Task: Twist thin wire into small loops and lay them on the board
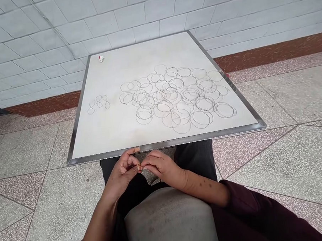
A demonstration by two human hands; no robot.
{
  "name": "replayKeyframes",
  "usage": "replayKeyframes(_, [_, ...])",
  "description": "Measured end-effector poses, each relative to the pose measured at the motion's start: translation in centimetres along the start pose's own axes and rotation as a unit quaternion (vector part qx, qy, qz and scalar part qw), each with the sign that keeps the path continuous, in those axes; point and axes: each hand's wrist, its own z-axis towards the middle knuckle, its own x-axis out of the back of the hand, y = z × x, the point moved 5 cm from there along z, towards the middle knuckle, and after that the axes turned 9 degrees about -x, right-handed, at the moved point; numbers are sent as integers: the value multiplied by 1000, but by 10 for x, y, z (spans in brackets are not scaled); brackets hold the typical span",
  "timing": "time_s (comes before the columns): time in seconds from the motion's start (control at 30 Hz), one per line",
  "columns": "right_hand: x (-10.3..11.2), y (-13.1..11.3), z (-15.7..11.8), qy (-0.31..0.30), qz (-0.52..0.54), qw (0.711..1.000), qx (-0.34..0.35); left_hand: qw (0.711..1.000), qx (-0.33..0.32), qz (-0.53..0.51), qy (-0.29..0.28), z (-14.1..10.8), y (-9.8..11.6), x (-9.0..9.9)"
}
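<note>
My left hand (125,170) and my right hand (160,165) meet fingertip to fingertip just off the near edge of the white table (103,143). Both are closed in a pinch on something thin, perhaps wire; it is too small to make out between the fingertips. Many thin dark wire rings (163,108) lie spread and overlapping over the middle and right of the tabletop. On the left side lie several small figure-eight wire loops (99,101).
A small white and red object (101,59) sits at the table's far left corner. Behind the table stands a white tiled wall (128,17). My legs are under the near metal edge, and speckled floor (255,156) shows on both sides.
</note>
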Motion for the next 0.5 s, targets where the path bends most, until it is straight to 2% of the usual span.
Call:
replayKeyframes(0.13, [2, -3, 1, -9, 21, 1000, -21, 1000, -7, -2, 1, -3, 7, -1])
replayKeyframes(0.37, [1, -6, -2, 19, 16, 999, -27, 1000, -9, 11, 7, -5, 7, -4])
replayKeyframes(0.5, [4, -11, 2, 11, -17, 1000, 0, 999, -13, -7, 33, -5, 7, 0])
